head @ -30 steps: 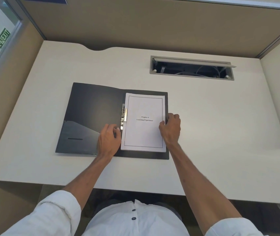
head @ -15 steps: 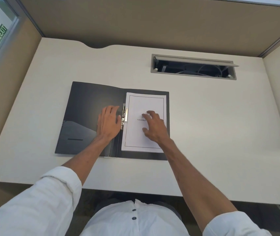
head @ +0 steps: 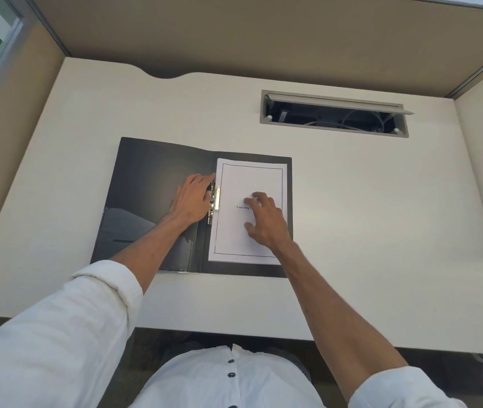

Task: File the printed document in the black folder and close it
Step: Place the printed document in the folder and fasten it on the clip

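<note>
The black folder (head: 146,184) lies spread flat on the white desk. A white printed document (head: 249,178) with a thin border lies on its right half, its left edge under the metal clip (head: 215,201) at the spine. My left hand (head: 191,198) rests flat on the left cover, fingertips against the clip. My right hand (head: 265,222) presses down on the middle of the page with fingers spread, covering part of the title text.
A grey cable hatch (head: 334,113) stands propped up in the desk (head: 381,216) at the back right. Beige partition walls (head: 264,33) close the desk in at the back and sides. A curved notch (head: 165,73) cuts the desk's back edge.
My right hand moved from the page's right edge onto its middle. My left hand slid up from the folder's lower part to the metal clip.
</note>
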